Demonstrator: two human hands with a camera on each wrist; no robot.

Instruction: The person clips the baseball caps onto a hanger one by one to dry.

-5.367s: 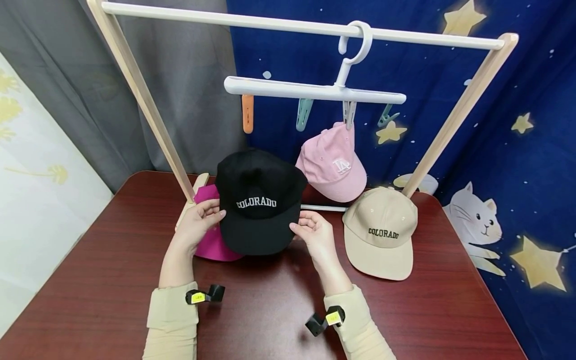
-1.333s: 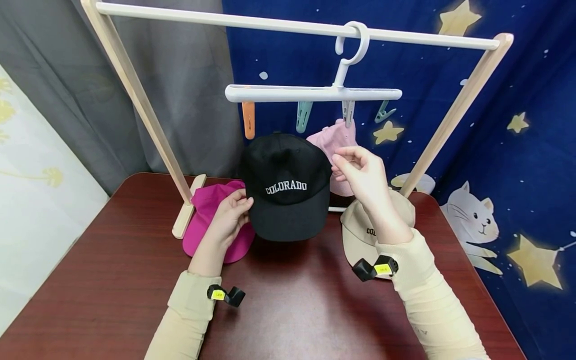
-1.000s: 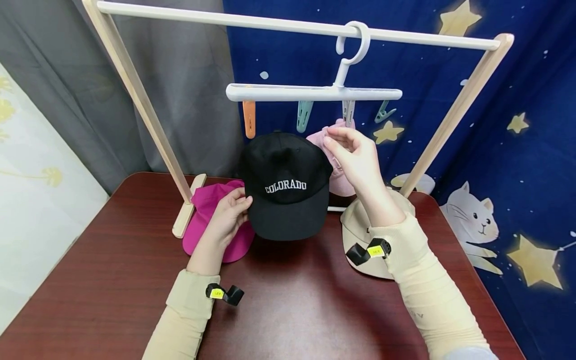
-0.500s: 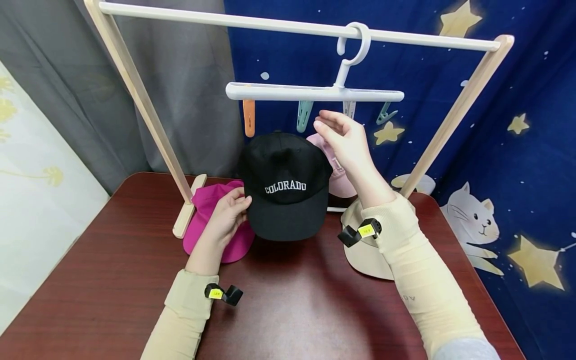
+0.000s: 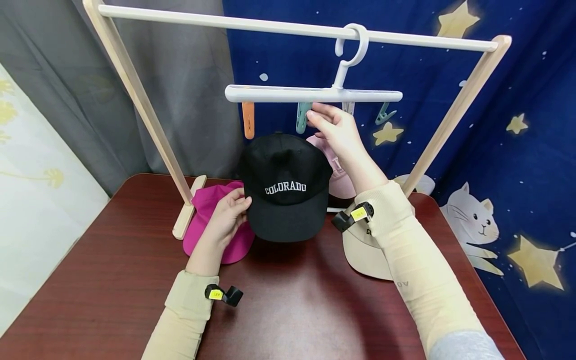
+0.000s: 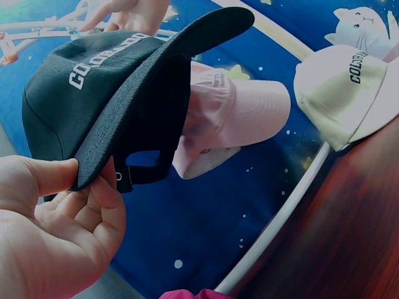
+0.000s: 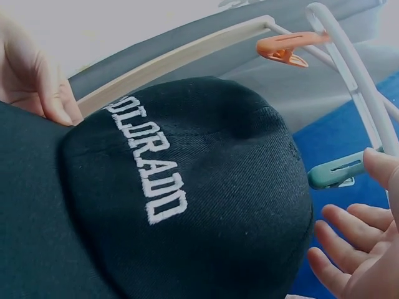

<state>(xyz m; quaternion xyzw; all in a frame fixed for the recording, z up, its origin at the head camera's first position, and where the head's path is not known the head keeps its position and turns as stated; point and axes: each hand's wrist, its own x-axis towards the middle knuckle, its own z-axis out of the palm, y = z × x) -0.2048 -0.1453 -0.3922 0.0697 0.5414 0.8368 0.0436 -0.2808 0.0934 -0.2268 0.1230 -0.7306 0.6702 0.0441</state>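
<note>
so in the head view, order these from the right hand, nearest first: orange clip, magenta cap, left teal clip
1. Left teal clip: immediately left of the right hand.
2. Orange clip: farther left, on the hanger.
3. Magenta cap: lower left, on the table.

the cap [image 5: 285, 202] is black with white lettering [image 5: 285, 187].

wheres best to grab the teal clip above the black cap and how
Probably pinch the teal clip at its upper end, just under the white hanger, from the right: it hangs downward, its lower end free, and the right grip is on that side.
</note>
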